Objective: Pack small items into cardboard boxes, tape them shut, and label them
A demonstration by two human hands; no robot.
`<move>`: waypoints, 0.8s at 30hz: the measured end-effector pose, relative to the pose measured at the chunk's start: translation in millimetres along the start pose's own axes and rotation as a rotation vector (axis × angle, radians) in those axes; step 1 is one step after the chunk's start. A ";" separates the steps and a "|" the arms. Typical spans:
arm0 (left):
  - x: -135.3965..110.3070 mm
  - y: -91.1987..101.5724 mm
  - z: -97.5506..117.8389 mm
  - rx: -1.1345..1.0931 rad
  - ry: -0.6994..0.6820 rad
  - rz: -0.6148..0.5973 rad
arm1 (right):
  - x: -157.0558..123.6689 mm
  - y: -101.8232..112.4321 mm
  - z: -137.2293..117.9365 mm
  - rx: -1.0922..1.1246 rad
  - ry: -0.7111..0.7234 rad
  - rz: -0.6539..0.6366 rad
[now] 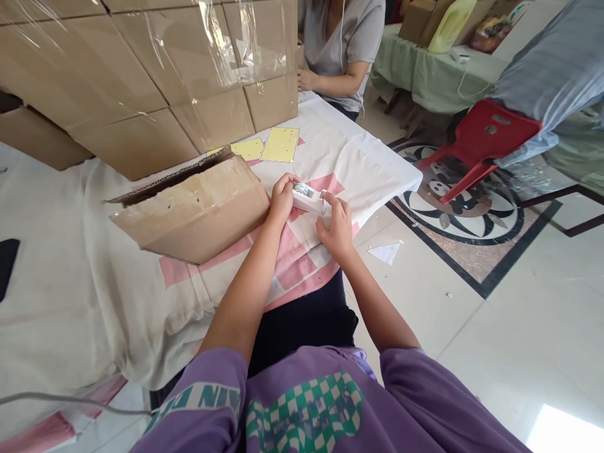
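A small white tape dispenser (309,199) with a roll of tape in it sits at the near edge of the cloth-covered table. My left hand (282,196) is closed around its roll end. At the cutter end, my right hand (338,225) has its fingers curled, the forefinger on top and the thumb lower down. Any strip of tape there is too small to make out. An open cardboard box (202,211) lies tilted just left of my left hand, its flaps apart. Two yellow cards (280,145) lie beyond the dispenser.
Taped cardboard boxes (198,69) are stacked at the back left. A person in a grey shirt (349,50) sits across the table. To the right are a red chair (486,138), with someone on it, and a green-covered table (410,60). A paper scrap (384,253) lies on the floor.
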State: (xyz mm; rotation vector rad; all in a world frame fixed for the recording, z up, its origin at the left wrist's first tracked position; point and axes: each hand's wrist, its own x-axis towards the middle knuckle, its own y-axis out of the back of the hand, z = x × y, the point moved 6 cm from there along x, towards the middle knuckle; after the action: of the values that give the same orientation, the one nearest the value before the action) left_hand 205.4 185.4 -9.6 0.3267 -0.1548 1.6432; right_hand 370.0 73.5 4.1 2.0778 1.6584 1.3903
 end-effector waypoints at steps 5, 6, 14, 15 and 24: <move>-1.0 -1.4 -2.3 -0.020 0.035 -0.018 | 0.8 6.8 5.5 0.079 0.001 -0.015; -1.1 -1.6 -2.6 -0.023 0.042 -0.023 | 1.8 8.5 7.7 0.106 0.001 -0.016; -0.9 -1.3 -1.7 -0.063 0.064 -0.012 | 16.4 18.6 38.4 0.398 -0.173 0.055; -0.8 -1.4 -1.9 -0.069 0.063 -0.012 | 18.1 19.8 42.1 0.412 -0.205 0.070; -1.7 -0.6 -1.7 -0.120 0.073 -0.007 | 30.3 6.0 54.5 0.152 -0.361 -0.176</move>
State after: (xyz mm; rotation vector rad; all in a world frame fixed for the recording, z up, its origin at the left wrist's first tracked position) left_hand 205.9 184.4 -11.8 0.1760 -0.1962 1.6292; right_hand 412.2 118.7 -5.9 2.0476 1.7792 0.8025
